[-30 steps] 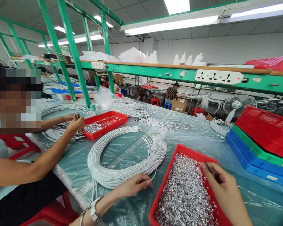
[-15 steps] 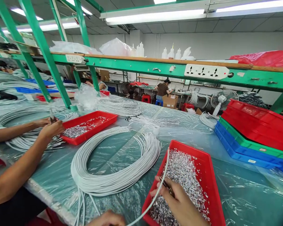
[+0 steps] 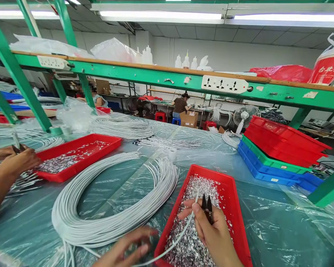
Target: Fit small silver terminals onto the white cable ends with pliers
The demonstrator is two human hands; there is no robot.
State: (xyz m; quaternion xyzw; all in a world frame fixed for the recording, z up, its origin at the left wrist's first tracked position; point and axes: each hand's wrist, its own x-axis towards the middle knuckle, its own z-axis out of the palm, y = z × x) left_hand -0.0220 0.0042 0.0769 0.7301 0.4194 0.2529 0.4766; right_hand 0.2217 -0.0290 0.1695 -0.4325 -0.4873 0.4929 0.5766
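Observation:
My right hand point(image 3: 211, 230) is above a red tray point(image 3: 241, 222) of small shiny metal pieces point(image 3: 180, 244). Its thumb and forefinger pinch a white cable point(image 3: 180, 235) near the end. A pair of dark-tipped pliers point(image 3: 207, 207) also sits in that hand, jaws pointing up and a little apart. At the bottom edge, my left hand point(image 3: 128, 244) has its fingers curved and apart, close to the lower run of the cable, with nothing visible in its grip. To its upper left lies a large coil of white cables point(image 3: 119, 222) on the plastic-covered table.
A co-worker's hands point(image 3: 19, 159) hold a tool at the left, beside a second red tray point(image 3: 111, 142). Stacked red, green and blue trays point(image 3: 281, 144) stand at the right. A green shelf beam point(image 3: 144, 76) with power strips crosses above the table. A white roll point(image 3: 172, 154) stands behind the coil.
The view has swung right. My right hand now pinches the cable near its end, and the pliers point upward. My left hand has come further into view with its fingers apart.

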